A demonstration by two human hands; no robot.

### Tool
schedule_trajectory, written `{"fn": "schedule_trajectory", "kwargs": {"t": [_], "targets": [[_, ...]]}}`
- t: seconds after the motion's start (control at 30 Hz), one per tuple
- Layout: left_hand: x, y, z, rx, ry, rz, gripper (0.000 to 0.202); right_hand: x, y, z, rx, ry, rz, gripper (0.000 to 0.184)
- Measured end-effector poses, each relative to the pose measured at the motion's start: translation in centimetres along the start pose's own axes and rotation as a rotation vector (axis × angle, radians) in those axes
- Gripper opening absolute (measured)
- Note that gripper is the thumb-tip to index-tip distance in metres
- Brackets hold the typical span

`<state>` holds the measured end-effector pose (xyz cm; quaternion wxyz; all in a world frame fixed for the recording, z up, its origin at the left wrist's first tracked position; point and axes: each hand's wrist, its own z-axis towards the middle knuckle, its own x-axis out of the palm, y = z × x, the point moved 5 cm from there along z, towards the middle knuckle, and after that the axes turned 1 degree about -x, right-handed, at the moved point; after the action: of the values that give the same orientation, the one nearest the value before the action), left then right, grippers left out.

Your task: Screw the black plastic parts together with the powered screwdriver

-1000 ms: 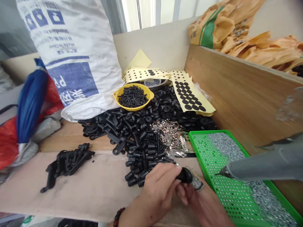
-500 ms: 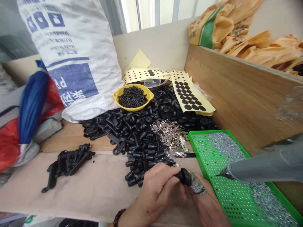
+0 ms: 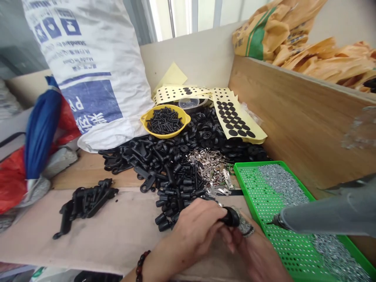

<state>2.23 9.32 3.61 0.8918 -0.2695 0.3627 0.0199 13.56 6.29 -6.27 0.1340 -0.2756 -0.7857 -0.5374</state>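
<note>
My left hand (image 3: 197, 231) is closed around a small black plastic part (image 3: 230, 216) at the near edge of the bench. My right hand (image 3: 249, 250) lies under and beside it, fingers curled against the same part; a grey patterned fingertip cover (image 3: 244, 227) shows on one finger. Both hands sit just in front of a big heap of black plastic pieces (image 3: 173, 164) and a patch of shiny metal clips (image 3: 213, 172). A grey power screwdriver (image 3: 329, 215) hangs at the right, its tip over the green tray (image 3: 258, 196).
The green perforated tray holds several small silver screws (image 3: 282, 182). A yellow bowl (image 3: 165, 120) of black screws stands behind the heap, with yellow sheets of black round pads (image 3: 235, 117). Assembled black parts (image 3: 85, 199) lie at left. A white sack (image 3: 88, 70) and a wooden wall (image 3: 302, 113) border the bench.
My hands have shifted slightly, the fingers turning the black part between them. The screwdriver hangs a little lower. The heap and tray are unchanged.
</note>
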Motion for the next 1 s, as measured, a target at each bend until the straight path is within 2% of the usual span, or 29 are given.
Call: {"fn": "schedule_trajectory", "kwargs": {"t": [0.07, 0.23, 0.47, 0.53, 0.6, 0.67, 0.77, 0.87, 1.0], "targets": [[0.1, 0.4, -0.2, -0.053, -0.045, -0.051, 0.02, 0.1, 0.3, 0.0, -0.011, -0.012, 0.013, 0.042], [0.3, 0.4, -0.1, -0.14, -0.056, -0.157, 0.023, 0.1, 0.3, 0.0, 0.002, -0.04, 0.023, 0.045], [0.2, 1.8, -1.3, -0.519, -0.139, -0.434, 0.032, 0.6, 0.3, -0.2, 0.055, -0.002, 0.012, 0.04], [0.5, 2.2, -1.7, -0.615, -0.127, -0.428, 0.03, 0.5, 0.2, -0.1, 0.042, -0.008, -0.019, 0.043], [0.7, 2.3, -1.8, -0.641, -0.088, -0.365, 0.024, 0.3, 0.2, 0.0, 0.011, -0.015, -0.046, 0.046], [0.6, 2.0, -1.4, -0.558, -0.051, -0.277, 0.019, 0.2, 0.1, 0.1, -0.022, -0.022, -0.058, 0.045], [0.1, 0.6, -0.5, -0.284, 0.039, -0.119, 0.016, 0.3, 0.2, 0.1, -0.017, -0.033, -0.046, 0.047], [-0.5, -0.7, 0.2, -0.061, 0.161, 0.078, 0.021, 0.9, 0.1, 0.0, 0.061, -0.035, 0.017, 0.051], [-0.4, -1.0, 0.7, 0.021, 0.292, 0.242, 0.024, 1.2, -0.1, 0.1, 0.069, -0.028, 0.052, 0.047]]}}
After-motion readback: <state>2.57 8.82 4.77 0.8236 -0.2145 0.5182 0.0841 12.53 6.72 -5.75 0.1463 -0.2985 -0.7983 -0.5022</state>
